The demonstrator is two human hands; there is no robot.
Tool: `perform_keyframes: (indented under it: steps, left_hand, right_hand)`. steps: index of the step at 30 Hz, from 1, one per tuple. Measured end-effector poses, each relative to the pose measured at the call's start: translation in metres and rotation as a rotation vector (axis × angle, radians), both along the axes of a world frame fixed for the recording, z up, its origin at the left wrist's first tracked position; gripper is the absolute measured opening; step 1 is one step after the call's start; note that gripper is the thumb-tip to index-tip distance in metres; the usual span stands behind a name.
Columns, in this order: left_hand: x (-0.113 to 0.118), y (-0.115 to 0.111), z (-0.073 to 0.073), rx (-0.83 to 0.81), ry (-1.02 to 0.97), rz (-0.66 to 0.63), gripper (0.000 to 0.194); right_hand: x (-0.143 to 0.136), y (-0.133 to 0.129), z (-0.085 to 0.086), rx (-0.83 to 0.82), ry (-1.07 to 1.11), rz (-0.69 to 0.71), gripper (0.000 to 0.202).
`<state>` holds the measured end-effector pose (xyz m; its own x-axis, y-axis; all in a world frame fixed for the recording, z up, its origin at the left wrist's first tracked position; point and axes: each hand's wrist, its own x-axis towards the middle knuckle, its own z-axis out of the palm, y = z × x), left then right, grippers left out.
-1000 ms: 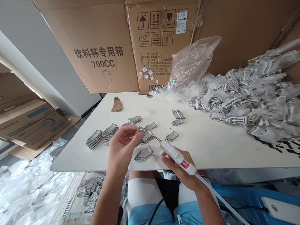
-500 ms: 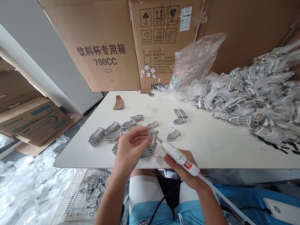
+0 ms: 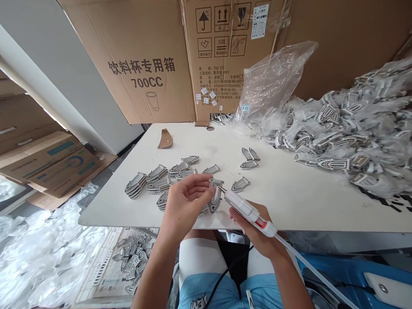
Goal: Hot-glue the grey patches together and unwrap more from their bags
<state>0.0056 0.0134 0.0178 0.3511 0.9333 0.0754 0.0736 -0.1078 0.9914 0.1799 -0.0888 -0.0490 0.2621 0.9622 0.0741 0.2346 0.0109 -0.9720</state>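
My left hand [image 3: 189,200] pinches a small grey arch-shaped frame piece [image 3: 216,196] upright between thumb and fingers, just above the near part of the table. In my right hand [image 3: 259,232] is a white corded pen-like tool [image 3: 244,208] with a thin metal tip and a red-orange window. Its tip touches or nearly touches the held piece; I cannot tell which. Partly hidden behind my left hand are more grey pieces, while stacks of them [image 3: 135,185] stand to its left. One loose grey piece [image 3: 240,184] lies right of the tool tip.
A large heap of plastic-bagged grey pieces [image 3: 331,131] covers the table's right side. Cardboard boxes [image 3: 146,47] wall the back. A cardboard scrap [image 3: 165,139] lies on the white table [image 3: 198,143]. Below left is a crate [image 3: 105,268] with loose pieces.
The tool tip has come closer to the piece in my left hand. The whole view has shifted slightly, and both hands keep their holds.
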Motion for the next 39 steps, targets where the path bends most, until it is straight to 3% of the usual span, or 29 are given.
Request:
perform_keyframes:
  steps: [6, 39]
  left_hand:
    - [0.001, 0.0, 0.0, -0.021, -0.018, -0.001, 0.029]
    - [0.0, -0.001, 0.001, -0.076, -0.031, 0.003, 0.031]
  right_hand:
    - [0.003, 0.0, -0.001, -0.027, 0.074, 0.03, 0.043]
    - [0.0, 0.001, -0.014, 0.0, 0.01, -0.025, 0.055]
